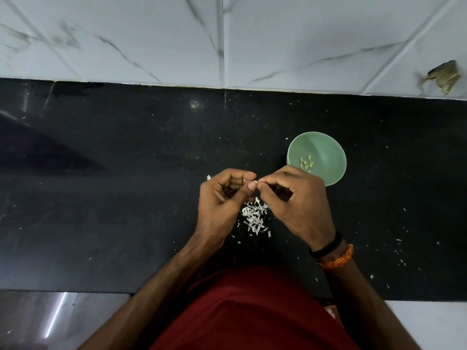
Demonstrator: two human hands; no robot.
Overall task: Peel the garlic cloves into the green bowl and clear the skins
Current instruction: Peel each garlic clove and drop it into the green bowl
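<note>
Both hands, left hand and right hand, pinch one garlic clove together; several peeled cloves sit in the green bowl at two o'clock, skins uncleared.

You stand at a black speckled worktop; beyond your hands rises a white marble-veined tiled wall, with grey floor below left.

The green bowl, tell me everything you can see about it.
The green bowl is small, round and pale green, smooth like plastic or ceramic. It stands upright on the black counter, right of the skin pile. A few peeled garlic cloves lie inside. The right hand overlaps its near rim; contact is unclear.
</note>
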